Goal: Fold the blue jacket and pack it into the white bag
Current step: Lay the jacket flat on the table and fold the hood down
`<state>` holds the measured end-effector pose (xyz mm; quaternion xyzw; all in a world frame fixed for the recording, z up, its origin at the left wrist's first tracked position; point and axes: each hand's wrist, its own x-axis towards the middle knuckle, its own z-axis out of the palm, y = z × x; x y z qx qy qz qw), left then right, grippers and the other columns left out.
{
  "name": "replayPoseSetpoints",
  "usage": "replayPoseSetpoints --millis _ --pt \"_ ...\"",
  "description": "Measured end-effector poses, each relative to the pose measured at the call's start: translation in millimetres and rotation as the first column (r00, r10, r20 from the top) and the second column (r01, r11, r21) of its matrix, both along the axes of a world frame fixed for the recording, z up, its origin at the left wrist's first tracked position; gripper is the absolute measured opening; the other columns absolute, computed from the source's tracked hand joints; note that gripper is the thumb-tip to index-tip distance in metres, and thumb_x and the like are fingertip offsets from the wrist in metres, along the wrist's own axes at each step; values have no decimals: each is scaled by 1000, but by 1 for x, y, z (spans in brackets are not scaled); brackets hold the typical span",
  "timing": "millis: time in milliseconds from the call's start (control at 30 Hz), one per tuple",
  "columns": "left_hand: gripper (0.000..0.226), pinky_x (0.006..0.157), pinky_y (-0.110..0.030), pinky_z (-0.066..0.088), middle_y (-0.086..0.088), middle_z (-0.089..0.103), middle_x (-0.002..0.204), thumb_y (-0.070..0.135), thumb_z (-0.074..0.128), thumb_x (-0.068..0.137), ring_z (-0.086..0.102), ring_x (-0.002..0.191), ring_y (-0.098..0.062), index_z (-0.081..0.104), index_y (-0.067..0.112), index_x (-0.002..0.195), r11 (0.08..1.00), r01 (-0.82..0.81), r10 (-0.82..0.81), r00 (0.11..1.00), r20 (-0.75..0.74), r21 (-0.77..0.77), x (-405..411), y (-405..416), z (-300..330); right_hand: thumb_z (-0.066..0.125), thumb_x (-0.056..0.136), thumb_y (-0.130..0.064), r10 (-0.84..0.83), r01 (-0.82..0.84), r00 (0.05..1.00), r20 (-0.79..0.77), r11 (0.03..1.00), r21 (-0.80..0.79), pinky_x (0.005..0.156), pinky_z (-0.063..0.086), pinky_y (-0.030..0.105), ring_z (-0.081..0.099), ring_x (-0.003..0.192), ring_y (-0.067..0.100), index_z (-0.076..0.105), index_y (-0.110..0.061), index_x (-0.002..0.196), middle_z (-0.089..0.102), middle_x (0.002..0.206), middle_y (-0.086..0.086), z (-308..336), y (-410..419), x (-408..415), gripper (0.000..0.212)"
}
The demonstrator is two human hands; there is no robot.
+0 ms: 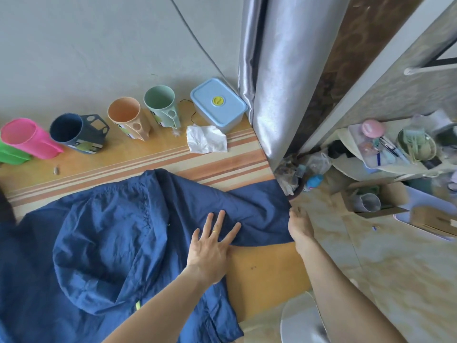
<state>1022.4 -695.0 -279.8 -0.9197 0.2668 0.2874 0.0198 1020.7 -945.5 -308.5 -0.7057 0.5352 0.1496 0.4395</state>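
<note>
Blue jacket (103,243), item one in our count: we find it spread crumpled over the striped tabletop (259,268) and filling the lower left of the frame, its hood (99,263) lying rounded at lower centre-left and one sleeve (259,214) stretched toward the right edge of the table at mid-frame. Left hand (212,248): we log it flat and open, fingers spread, palm pressed on the cloth where the sleeve joins the body, a yellow ring (215,231) on one finger. Right hand (300,229): at the table's right edge, touching the cuff end of the sleeve; we cannot tell whether it pinches the cloth or merely rests against it, since its fingertips are hidden behind the fabric. Along the far edge of the table, left to right across the middle-left of the frame, we list a green cup (12,154), pink cup (29,139), dark blue cup (79,132), peach cup (128,117) and pale green cup (162,105), all tilted in this wide view, then a lidded light blue box (217,105) with a yellow disc on its lid. Crumpled white tissue (206,139) lies just in front of that box. Silver curtain (272,70) hangs at upper centre. Cluttered shelf (395,149) and cardboard box (380,196) stand at right, on the tiled floor side.
</note>
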Motion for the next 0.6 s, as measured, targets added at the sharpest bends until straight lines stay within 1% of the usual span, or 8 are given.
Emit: replayPoseSetpoints --millis 133,233,267,333,400,467,533,600 --pt "71 122 -53 15 -5 -29 166 42 32 102 -19 155 -34 -12 44 157 1000 2 -2 999 -48 7 -1 -3 6 50 96 -4 -14 75 969 247 968 -240 96 50 36 64 113 33 71 -14 119 72 120 9 1 1 8 33" --pt "60 125 -44 15 -2 -4 172 49 35 102 -6 157 -26 16 43 159 958 -231 192 956 -220 -172 12 -7 33 57 89 5 53 193 893 447 852 -487 82 48 32 69 101 35 74 -11 112 76 107 12 30 17 13 33" --pt "56 124 -40 19 -1 11 171 49 38 102 6 157 -22 27 41 157 877 -394 306 899 -313 -275 17 -6 44 59 87 6 156 193 857 491 786 -588 81 48 33 68 97 36 74 -11 112 76 104 11 45 27 14 34" --pt "47 116 -36 35 5 45 157 48 44 101 37 147 -18 45 40 148 603 -683 484 724 -492 -412 24 4 70 59 89 8 422 190 732 535 627 -755 83 48 33 64 90 34 73 -8 115 75 97 8 78 54 14 33" --pt "35 101 -28 46 16 64 130 47 48 101 57 128 -11 58 42 135 333 -824 545 565 -620 -459 27 29 92 54 94 8 695 126 514 504 520 -845 86 49 34 61 87 32 70 -3 119 74 101 8 114 96 11 32" --pt "28 99 -27 47 16 71 118 45 49 103 64 116 -6 67 36 122 38 -877 533 423 -733 -479 30 65 112 55 96 5 897 -15 201 394 405 -914 85 51 36 62 87 30 67 0 123 72 110 11 142 153 5 30" --pt "28 92 -29 51 5 73 106 38 49 104 68 97 -10 71 23 110 -255 -864 548 240 -801 -434 29 108 127 54 98 0 985 -173 -86 149 133 -976 79 52 34 61 88 26 64 -3 127 69 120 11 141 214 -10 31" --pt "29 89 -31 52 1 69 107 41 48 104 66 95 -15 69 22 112 -421 -816 629 52 -776 -396 24 157 126 60 89 -2 958 -393 -285 -14 -131 -910 77 52 33 59 94 25 61 -8 122 62 134 13 113 258 -31 34"
